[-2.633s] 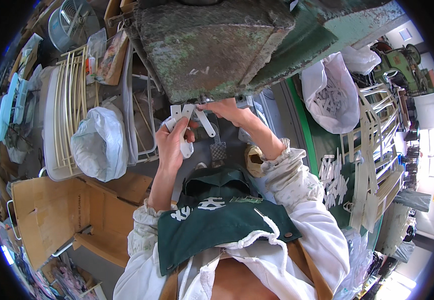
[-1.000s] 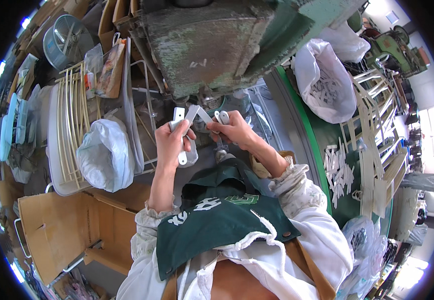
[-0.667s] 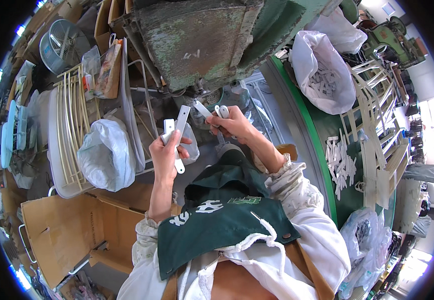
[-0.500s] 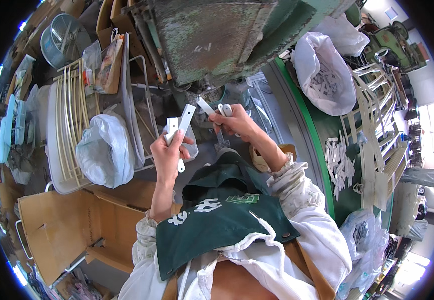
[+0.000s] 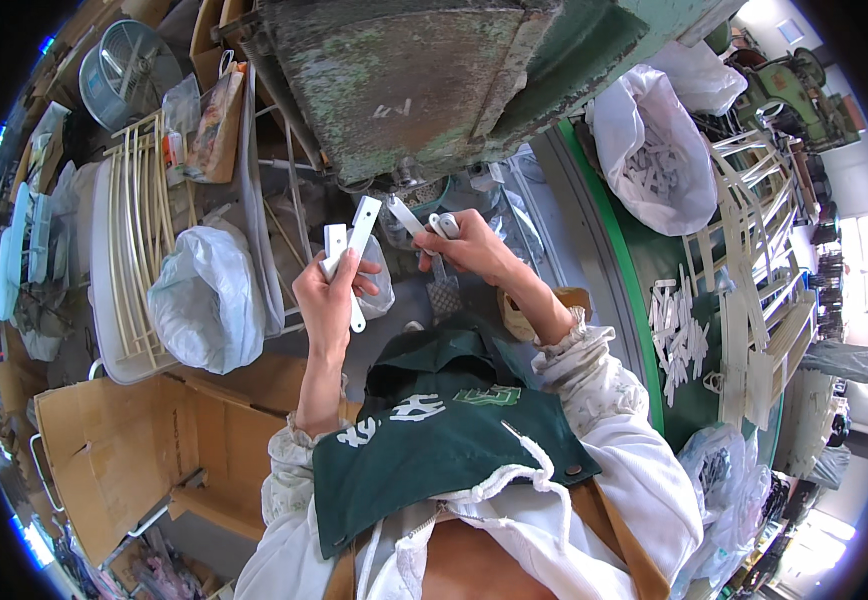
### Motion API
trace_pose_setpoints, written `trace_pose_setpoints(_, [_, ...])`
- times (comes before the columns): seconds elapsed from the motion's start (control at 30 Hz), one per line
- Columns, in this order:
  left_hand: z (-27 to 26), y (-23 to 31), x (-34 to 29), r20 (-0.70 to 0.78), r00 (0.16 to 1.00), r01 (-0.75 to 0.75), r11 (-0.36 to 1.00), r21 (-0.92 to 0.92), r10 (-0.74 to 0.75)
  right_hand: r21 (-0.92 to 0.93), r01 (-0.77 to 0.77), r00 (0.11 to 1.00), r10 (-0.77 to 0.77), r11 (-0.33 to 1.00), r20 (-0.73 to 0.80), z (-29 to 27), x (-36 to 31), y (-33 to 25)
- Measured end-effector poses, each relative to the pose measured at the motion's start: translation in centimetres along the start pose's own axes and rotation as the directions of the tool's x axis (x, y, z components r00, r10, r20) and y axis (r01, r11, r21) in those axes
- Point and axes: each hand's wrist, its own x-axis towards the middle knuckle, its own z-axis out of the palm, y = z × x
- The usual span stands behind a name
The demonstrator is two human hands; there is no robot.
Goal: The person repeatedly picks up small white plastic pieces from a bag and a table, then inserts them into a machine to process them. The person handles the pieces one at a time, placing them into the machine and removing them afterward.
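My left hand (image 5: pixel 324 302) is closed around a few white flat bars (image 5: pixel 362 224) with rounded ends and small holes, fanned out above the thumb. Another rounded bar end (image 5: pixel 357 318) pokes out below the palm. My right hand (image 5: pixel 476 250) pinches a similar white strip (image 5: pixel 406 216) that points up and left. Its far end lies beneath the metal tip (image 5: pixel 406 176) of the worn green machine (image 5: pixel 404 85); whether they touch I cannot tell. More rounded white ends (image 5: pixel 444 224) stick out between the right fingers.
At left, a white plastic bag (image 5: pixel 206 300) sits by a rack of pale rods (image 5: pixel 139 240); below is an open cardboard box (image 5: pixel 119 465). On the right, a green table (image 5: pixel 644 255) carries loose white strips (image 5: pixel 678 335) and a white sack (image 5: pixel 644 95) of similar pieces.
My left hand and its bars have shifted slightly left and up. The strip in my right hand has shifted slightly left. The view has tilted a little; both grips stay the same.
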Motion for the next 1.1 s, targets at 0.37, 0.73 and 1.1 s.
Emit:
trace_pose_setpoints(0.37, [4.2, 1.4, -5.1, 0.014, 0.996, -0.091, 0.995, 0.035, 0.091, 0.294, 0.217, 0.965, -0.159, 0.931, -0.207, 1.9, -5.0, -1.9])
trace_pose_setpoints(0.73, [7.5, 2.6, -7.8, 0.080, 0.951, -0.307, 0.892, 0.332, 0.298, 0.468, 0.232, 0.967, -0.149, 0.853, -0.208, -0.4, -7.3, -1.8])
trace_pose_setpoints(1.1, [10.9, 3.3, -8.5, 0.068, 0.998, -0.009, 0.988, 0.154, -0.002, 0.593, 0.150, 0.989, -0.114, 0.791, -0.098, -4.8, -7.8, 0.0])
